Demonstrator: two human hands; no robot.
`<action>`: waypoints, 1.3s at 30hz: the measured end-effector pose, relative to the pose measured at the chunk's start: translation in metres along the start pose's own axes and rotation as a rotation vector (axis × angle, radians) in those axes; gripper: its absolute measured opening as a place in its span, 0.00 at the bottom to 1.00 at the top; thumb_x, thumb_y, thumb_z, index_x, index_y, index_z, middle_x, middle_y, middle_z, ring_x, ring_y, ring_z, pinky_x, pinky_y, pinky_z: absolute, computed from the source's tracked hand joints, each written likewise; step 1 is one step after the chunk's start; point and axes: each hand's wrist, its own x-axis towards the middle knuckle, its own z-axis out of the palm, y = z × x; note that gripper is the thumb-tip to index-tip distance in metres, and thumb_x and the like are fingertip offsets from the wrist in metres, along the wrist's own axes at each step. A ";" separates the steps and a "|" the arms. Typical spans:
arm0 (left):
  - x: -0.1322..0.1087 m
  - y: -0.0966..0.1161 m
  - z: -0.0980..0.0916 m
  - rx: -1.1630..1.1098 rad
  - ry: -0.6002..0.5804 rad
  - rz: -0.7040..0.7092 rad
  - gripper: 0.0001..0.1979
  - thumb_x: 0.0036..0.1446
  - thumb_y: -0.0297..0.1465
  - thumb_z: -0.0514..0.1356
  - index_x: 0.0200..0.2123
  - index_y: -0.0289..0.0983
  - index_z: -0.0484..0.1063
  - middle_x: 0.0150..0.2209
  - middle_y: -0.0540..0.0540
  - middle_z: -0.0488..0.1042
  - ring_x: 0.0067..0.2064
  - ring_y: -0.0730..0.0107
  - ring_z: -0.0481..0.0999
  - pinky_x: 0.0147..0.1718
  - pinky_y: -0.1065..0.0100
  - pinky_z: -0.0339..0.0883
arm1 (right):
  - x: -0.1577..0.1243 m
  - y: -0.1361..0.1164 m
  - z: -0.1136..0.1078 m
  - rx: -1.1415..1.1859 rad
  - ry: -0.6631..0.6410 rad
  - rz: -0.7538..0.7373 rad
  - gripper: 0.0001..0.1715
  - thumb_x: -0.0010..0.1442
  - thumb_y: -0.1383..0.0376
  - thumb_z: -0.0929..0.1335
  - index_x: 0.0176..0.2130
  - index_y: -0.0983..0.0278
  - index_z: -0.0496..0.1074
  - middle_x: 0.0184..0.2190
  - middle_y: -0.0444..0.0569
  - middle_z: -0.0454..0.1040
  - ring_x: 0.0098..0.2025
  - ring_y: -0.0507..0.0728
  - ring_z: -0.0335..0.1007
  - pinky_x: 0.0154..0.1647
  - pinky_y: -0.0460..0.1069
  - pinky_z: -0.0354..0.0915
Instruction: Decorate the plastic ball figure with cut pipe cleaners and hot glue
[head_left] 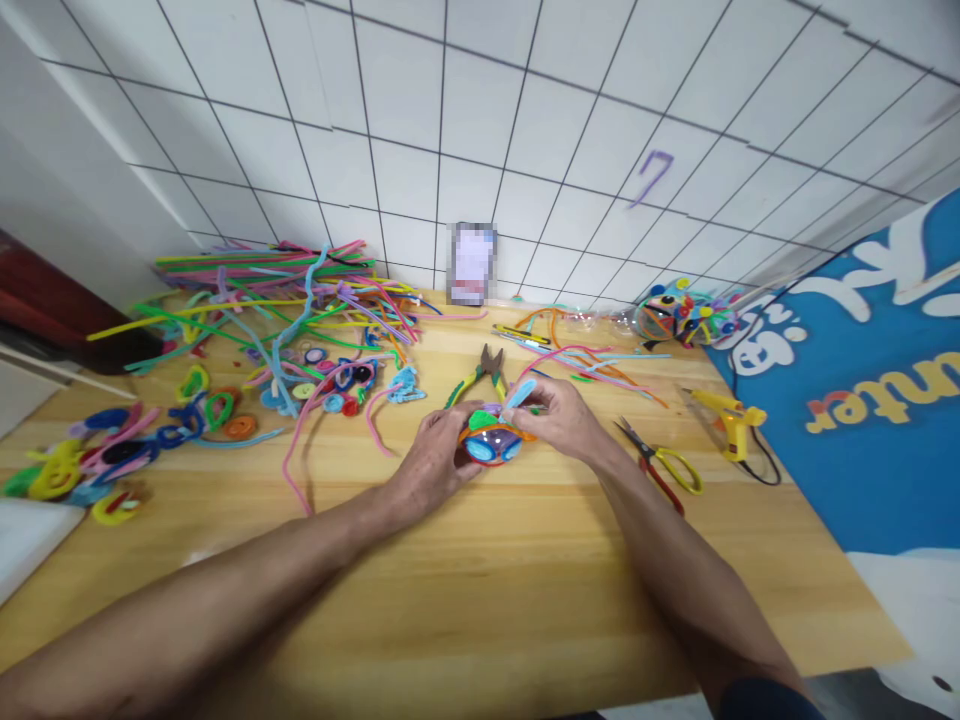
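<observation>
My left hand (435,455) and my right hand (559,415) are both closed around a small round ornament (493,445) covered in coiled pipe cleaners, orange, blue, red and green, held just above the wooden table (480,590). My right fingers pinch a light blue pipe cleaner (520,393) at the ornament's top. Green-handled pliers (480,375) lie right behind my hands.
Loose pipe cleaners (277,290) are heaped at the back left, with coiled shapes (112,460) along the left edge. Scissors (660,465) and a yellow glue gun (731,420) lie to the right. A finished colourful ball (679,312) sits at the back right by the tiled wall.
</observation>
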 end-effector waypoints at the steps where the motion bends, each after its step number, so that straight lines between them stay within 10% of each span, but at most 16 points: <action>1: 0.000 0.000 0.000 0.001 -0.001 0.000 0.33 0.57 0.29 0.72 0.63 0.42 0.63 0.63 0.37 0.77 0.63 0.50 0.78 0.62 0.49 0.69 | 0.000 0.000 0.000 -0.002 0.003 -0.001 0.08 0.54 0.60 0.74 0.31 0.63 0.78 0.28 0.44 0.80 0.31 0.53 0.75 0.34 0.47 0.70; 39: 0.001 0.001 0.000 0.027 -0.004 -0.004 0.36 0.55 0.26 0.72 0.64 0.43 0.63 0.62 0.41 0.77 0.60 0.52 0.79 0.63 0.51 0.68 | 0.000 0.001 0.000 -0.040 0.014 -0.031 0.08 0.55 0.59 0.74 0.30 0.62 0.77 0.29 0.44 0.79 0.32 0.53 0.73 0.37 0.48 0.68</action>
